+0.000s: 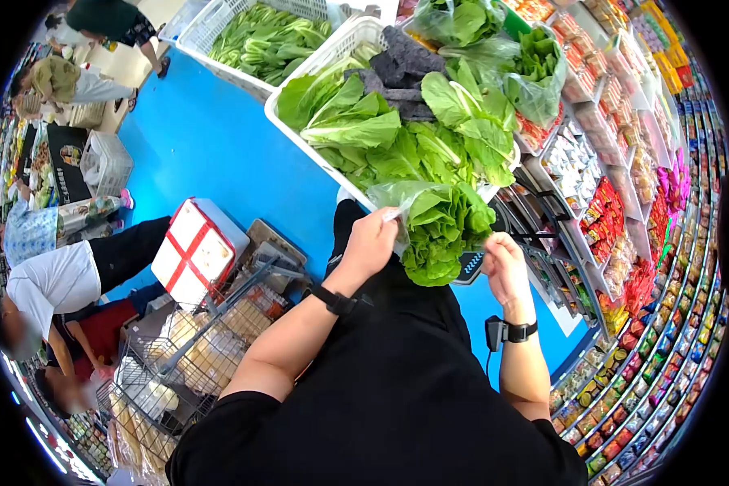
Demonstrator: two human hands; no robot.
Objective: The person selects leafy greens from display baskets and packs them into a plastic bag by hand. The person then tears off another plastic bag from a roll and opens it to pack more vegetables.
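- Lettuce bunch (439,243): held up in front of our torso, just past the near edge of the white crate (309,153); roots/base hidden, can't tell which way they point.
- Clock read from lettuce, 12 = top of view.
- Left hand (371,243) at 9: thumb and fingers pinching the clear bag (397,194) by its edge.
- Right hand (506,271) between 3 and 4: fingers curled at the leaf edge; can't tell if they grip leaf, film or nothing.
- Clear bag at 10 to 11, against the leaves; can't tell how much lettuce is inside.
- Loose greens (348,121) at 11, gray cloth (409,61) near 12 on top of them, bagged greens (535,81) at 1.
- Handling, our judgement: we should hold film, not leaf tips, since outer leaves look soft and tear-prone.
- Better to cup the bunch from 6 so its weight doesn't hang on thin plastic.
- Spread the bag mouth wide, ease leaves along their length, no squeezing.
- Mind the right wristband (520,332): its cable could snag film or leaves.
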